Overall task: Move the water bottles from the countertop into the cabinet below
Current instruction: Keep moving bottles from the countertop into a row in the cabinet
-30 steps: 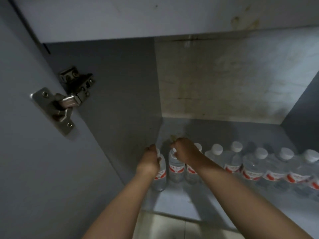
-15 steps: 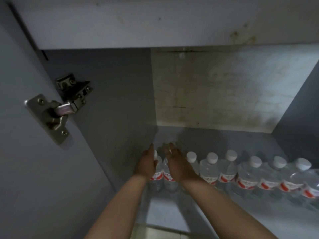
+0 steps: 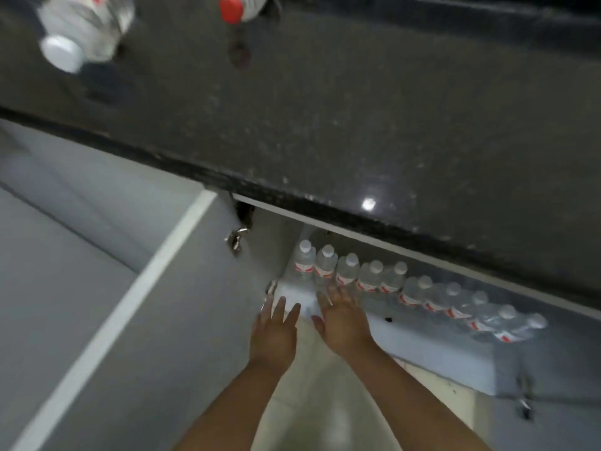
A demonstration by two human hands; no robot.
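Observation:
A row of several clear water bottles (image 3: 349, 271) with white caps and red labels stands on the floor of the open cabinet (image 3: 439, 356) under the counter. My left hand (image 3: 274, 333) and my right hand (image 3: 341, 317) are both empty, fingers spread, in front of the cabinet's left end and apart from the bottles. On the dark countertop (image 3: 325, 118) at the top left stands a white-capped water bottle (image 3: 81, 27). A red-capped bottle (image 3: 242, 6) stands further right, cut off by the frame's top edge.
The grey cabinet door (image 3: 97, 288) stands open at the left, with a metal hinge (image 3: 235, 239) near its top. A second door's edge and hinge (image 3: 523, 402) show at the lower right. Pale floor tile (image 3: 325, 402) lies below my arms.
Both hands let go of the leftmost bottles and drew back out of the cabinet with fingers spread. My view rose, so the countertop and its bottles now show.

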